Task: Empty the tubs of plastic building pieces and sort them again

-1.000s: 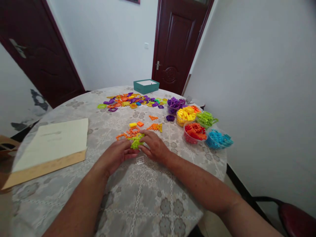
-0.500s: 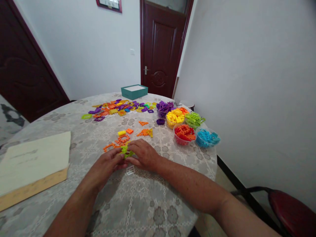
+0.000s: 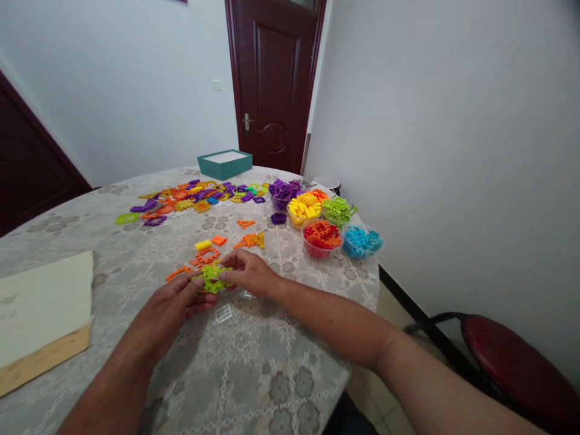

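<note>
A lime-green plastic block assembly (image 3: 210,278) lies between my two hands on the lace tablecloth (image 3: 254,368). My left hand (image 3: 170,308) pinches its near left side with closed fingers. My right hand (image 3: 249,275) grips its right side, fingers curled. Orange pieces (image 3: 202,260) lie just beyond the green assembly, with a yellow block (image 3: 203,245) and an orange block (image 3: 219,240) behind them. A small clear piece (image 3: 223,313) rests on the cloth below my hands.
Clear bowls hold sorted pieces at the right: purple (image 3: 281,193), yellow (image 3: 303,208), green (image 3: 338,210), red (image 3: 321,235), blue (image 3: 361,240). A pile of mixed pieces (image 3: 199,196) and a teal box (image 3: 224,164) sit farther back. A booklet (image 3: 38,308) lies left; a red chair (image 3: 512,362) stands right.
The view has swung right and the scene slid left. Both hands stayed on the green assembly, which shows more between my fingers now.
</note>
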Available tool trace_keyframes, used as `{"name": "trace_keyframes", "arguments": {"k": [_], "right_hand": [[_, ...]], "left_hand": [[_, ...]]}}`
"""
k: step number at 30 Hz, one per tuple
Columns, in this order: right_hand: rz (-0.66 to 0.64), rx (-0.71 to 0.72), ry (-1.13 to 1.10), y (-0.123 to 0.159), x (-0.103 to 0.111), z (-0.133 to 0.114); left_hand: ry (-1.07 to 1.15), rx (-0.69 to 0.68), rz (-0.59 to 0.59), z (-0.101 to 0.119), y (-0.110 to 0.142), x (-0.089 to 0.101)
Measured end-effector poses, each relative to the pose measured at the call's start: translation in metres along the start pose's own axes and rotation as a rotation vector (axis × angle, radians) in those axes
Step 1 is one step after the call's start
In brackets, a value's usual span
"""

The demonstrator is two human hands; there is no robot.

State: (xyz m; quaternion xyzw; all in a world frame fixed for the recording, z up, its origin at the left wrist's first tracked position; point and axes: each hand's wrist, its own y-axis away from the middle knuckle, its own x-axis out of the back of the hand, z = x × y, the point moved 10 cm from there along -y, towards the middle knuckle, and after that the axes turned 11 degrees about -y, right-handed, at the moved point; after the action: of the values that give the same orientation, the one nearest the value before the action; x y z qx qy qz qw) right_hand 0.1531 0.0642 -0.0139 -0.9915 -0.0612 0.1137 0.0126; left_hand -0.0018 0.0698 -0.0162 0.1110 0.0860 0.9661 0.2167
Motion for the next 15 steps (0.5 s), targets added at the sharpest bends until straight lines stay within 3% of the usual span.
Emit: {"name": "trace_keyframes", "arguments": {"k": [4, 9, 12, 15], "right_hand": [[-0.065, 0.029, -0.001, 0.001, -0.007, -0.005], [-0.014, 0.201, 0.218, 0.012, 0.003, -0.049], [0.094, 0.270, 0.315, 0.027, 0.029, -0.091], [0.232, 0.346, 0.352, 0.049, 0.073, -0.135]], "left_hand": [[-0.013, -0.028, -0.032, 0.003, 0.000, -0.007], [-0.023, -0.015, -0.034, 0.006, 0.004, -0.008], [-0.033, -0.005, 0.018, 0.006, 0.005, 0.001], [-0.049, -0.007, 0.038, 0.006, 0.005, 0.005]]}}
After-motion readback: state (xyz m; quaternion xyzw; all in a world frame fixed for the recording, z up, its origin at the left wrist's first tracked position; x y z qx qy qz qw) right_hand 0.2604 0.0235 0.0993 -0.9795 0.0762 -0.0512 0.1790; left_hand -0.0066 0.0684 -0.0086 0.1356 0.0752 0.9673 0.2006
